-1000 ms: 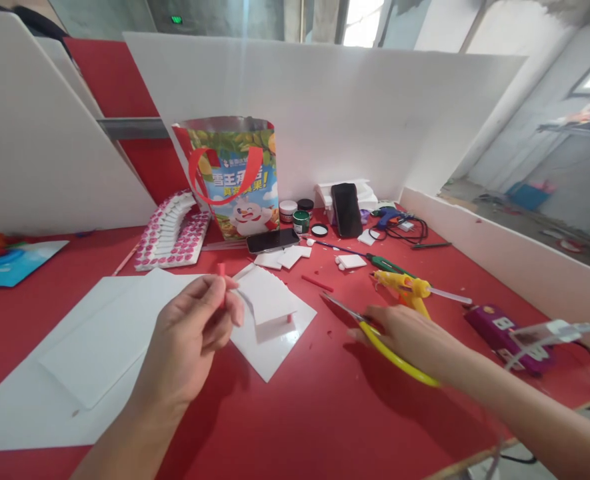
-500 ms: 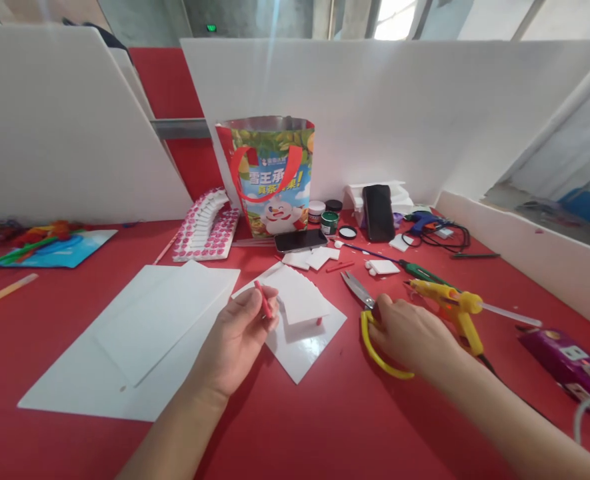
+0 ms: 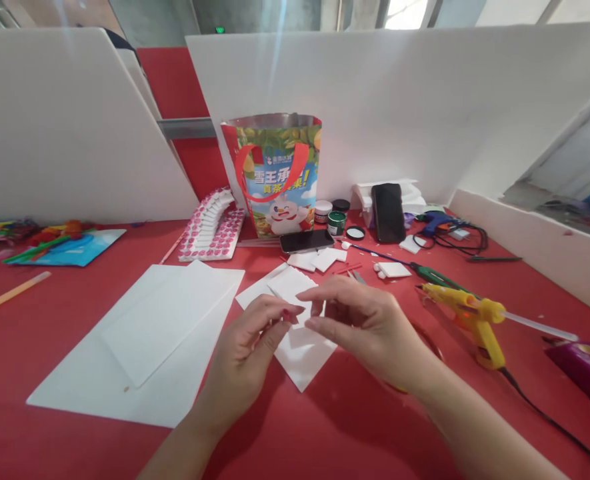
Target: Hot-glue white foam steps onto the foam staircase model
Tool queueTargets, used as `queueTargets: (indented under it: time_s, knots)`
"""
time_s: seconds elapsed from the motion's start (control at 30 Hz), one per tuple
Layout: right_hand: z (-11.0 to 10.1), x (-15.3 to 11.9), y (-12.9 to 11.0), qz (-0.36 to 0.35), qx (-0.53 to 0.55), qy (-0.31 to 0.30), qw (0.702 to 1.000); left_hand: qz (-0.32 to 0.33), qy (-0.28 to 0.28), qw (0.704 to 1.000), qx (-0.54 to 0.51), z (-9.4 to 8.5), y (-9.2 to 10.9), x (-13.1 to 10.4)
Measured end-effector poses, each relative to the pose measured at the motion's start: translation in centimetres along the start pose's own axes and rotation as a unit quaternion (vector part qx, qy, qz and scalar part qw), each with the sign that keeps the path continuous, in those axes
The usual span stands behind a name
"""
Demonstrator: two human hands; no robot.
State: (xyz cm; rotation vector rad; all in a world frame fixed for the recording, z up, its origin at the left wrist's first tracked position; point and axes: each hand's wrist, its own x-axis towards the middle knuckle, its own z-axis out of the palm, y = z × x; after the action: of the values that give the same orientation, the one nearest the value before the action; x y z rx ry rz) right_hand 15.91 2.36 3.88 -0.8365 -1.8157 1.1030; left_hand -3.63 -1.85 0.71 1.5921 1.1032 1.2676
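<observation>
My left hand pinches a short red stick, mostly hidden by the fingertips. Facing it, my right hand has thumb and index finger apart, with nothing visible between them. Both hands hover above a white folded-looking piece on a white square board, and they cover part of it. Beneath my right hand lie the scissors, their blade tips showing beyond it and the rest largely hidden.
White sheets lie at left. A yellow glue gun and its cord are at right. Behind stand a printed bag, a green paint jar and a black phone. White scraps lie before another phone.
My right hand has let go of the scissors and moved left to my left hand. The red stick has turned in my left fingers and now shows less.
</observation>
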Motion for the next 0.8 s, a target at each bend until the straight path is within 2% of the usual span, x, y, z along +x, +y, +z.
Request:
queueTargets:
  time_s: [0.1,0.2,0.33,0.47,0.63,0.7,0.8]
  knots:
    - [0.4,-0.8,0.8,-0.026,0.045,-0.010,0.999,0.016,-0.035,0.999,0.003,0.2,0.3,-0.2]
    - [0.4,-1.2,1.1,-0.025,0.067,-0.012,0.997,-0.005,-0.072,0.997,-0.011,0.5,0.4,-0.3]
    - [0.4,-1.2,1.4,-0.007,0.058,-0.004,0.998,-0.026,-0.084,0.996,-0.019,1.1,0.3,-0.3]
    - [0.2,-1.3,1.1,0.012,0.056,0.002,0.998,-0.031,-0.042,0.999,-0.001,1.6,0.0,-0.6]
    - [0.3,-1.5,0.9,0.044,0.093,-0.002,0.995,-0.003,0.010,0.999,0.039,1.7,0.2,-0.8]
    - [0.5,-1.6,1.0,0.059,0.123,-0.002,0.991,-0.026,0.029,0.999,0.007,1.5,0.3,-0.8]
    - [0.6,-1.6,1.5,0.075,0.150,0.011,0.986,-0.108,0.050,0.985,-0.125,1.2,0.3,-0.6]
